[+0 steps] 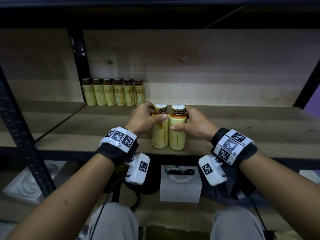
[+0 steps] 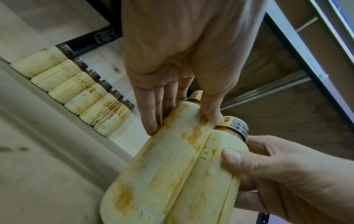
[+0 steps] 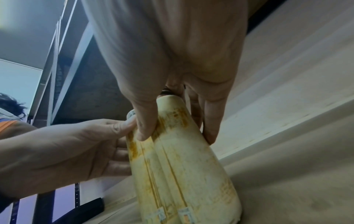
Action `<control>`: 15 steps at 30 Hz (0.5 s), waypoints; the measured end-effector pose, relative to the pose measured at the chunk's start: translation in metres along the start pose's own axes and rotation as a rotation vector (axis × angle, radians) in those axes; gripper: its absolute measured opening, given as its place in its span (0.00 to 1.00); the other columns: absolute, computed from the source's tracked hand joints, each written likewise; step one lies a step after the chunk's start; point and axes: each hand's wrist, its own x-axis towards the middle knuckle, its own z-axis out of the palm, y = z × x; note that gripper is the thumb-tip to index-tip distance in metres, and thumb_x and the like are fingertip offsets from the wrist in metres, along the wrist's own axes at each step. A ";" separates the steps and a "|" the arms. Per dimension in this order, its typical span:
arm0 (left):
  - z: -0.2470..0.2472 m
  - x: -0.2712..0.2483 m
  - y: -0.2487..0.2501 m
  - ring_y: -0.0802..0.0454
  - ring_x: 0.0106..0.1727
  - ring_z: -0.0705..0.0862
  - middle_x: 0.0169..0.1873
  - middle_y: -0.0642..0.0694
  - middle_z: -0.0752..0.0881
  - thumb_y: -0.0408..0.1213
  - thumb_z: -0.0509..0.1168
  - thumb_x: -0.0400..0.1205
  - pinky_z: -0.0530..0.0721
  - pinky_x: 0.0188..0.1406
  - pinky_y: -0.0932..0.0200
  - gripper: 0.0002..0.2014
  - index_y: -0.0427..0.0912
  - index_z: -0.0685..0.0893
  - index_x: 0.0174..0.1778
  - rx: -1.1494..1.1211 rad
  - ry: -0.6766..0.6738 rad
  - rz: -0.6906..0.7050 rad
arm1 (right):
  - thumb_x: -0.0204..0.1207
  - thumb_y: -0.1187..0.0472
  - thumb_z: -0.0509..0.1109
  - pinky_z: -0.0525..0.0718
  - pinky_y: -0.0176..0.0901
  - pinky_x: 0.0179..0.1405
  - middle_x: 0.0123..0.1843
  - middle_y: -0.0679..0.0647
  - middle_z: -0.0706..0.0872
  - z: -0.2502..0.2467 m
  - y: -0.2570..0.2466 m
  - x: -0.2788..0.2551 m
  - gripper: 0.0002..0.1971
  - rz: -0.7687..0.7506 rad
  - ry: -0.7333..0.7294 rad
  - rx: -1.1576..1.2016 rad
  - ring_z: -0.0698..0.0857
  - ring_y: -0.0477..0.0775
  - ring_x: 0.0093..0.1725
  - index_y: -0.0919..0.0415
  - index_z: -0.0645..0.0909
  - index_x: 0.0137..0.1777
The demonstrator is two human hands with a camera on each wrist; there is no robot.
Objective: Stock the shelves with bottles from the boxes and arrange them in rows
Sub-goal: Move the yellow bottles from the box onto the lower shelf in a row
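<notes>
Shelf: a wooden shelf board [image 1: 242,129] in a dark metal rack spans the head view.
Back row: six yellow bottles [image 1: 113,94] stand upright, touching, at 11 o'clock of the hands.
Front pair: left bottle [image 1: 160,134] and right bottle [image 1: 177,135] stand upright, touching, near the front edge.
Left hand [image 1: 142,118]: forearm reaching forward, thumb and fingers curled round the left bottle's shoulder.
Right hand [image 1: 195,124]: mirrored at 3 o'clock, fingers wrapped round the right bottle.

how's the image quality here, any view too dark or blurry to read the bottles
Head view: dim and vignetted at the top, row of bottles at the back soft, labels unreadable. Left wrist view: brighter, left bottle fairly sharp, shelf blurred. Right wrist view: right bottle stretched by the wide lens, palm close and soft.
</notes>
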 end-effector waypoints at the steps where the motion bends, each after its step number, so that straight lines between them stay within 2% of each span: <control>1: 0.000 0.007 -0.001 0.47 0.59 0.84 0.58 0.45 0.85 0.48 0.78 0.71 0.86 0.59 0.43 0.28 0.41 0.81 0.63 0.025 0.000 0.000 | 0.63 0.52 0.85 0.81 0.44 0.58 0.59 0.46 0.86 0.000 0.001 0.008 0.28 0.003 -0.004 -0.003 0.84 0.49 0.59 0.53 0.80 0.63; 6: 0.001 0.057 -0.012 0.46 0.55 0.86 0.58 0.46 0.86 0.50 0.77 0.71 0.87 0.50 0.50 0.25 0.47 0.81 0.61 0.122 0.022 -0.052 | 0.67 0.54 0.83 0.76 0.41 0.53 0.55 0.42 0.80 0.009 0.011 0.059 0.33 0.067 -0.001 0.000 0.80 0.47 0.57 0.52 0.73 0.69; 8: 0.001 0.080 -0.014 0.44 0.57 0.85 0.58 0.44 0.86 0.51 0.77 0.71 0.87 0.52 0.47 0.26 0.47 0.81 0.63 0.195 0.049 -0.081 | 0.67 0.56 0.83 0.77 0.42 0.54 0.58 0.46 0.83 0.016 0.015 0.084 0.32 0.075 0.026 0.011 0.82 0.50 0.60 0.54 0.73 0.69; 11: 0.002 0.115 -0.020 0.44 0.59 0.84 0.61 0.44 0.86 0.53 0.75 0.72 0.85 0.58 0.47 0.29 0.43 0.81 0.67 0.376 0.102 -0.026 | 0.66 0.56 0.83 0.78 0.41 0.54 0.61 0.52 0.85 0.024 0.022 0.121 0.30 0.056 0.091 -0.053 0.84 0.53 0.60 0.57 0.75 0.66; 15: 0.000 0.161 -0.029 0.44 0.54 0.85 0.59 0.45 0.86 0.55 0.74 0.73 0.83 0.49 0.56 0.28 0.45 0.81 0.66 0.460 0.100 -0.065 | 0.67 0.53 0.82 0.75 0.40 0.54 0.64 0.55 0.84 0.031 0.030 0.169 0.33 0.075 0.090 -0.080 0.82 0.57 0.63 0.57 0.72 0.69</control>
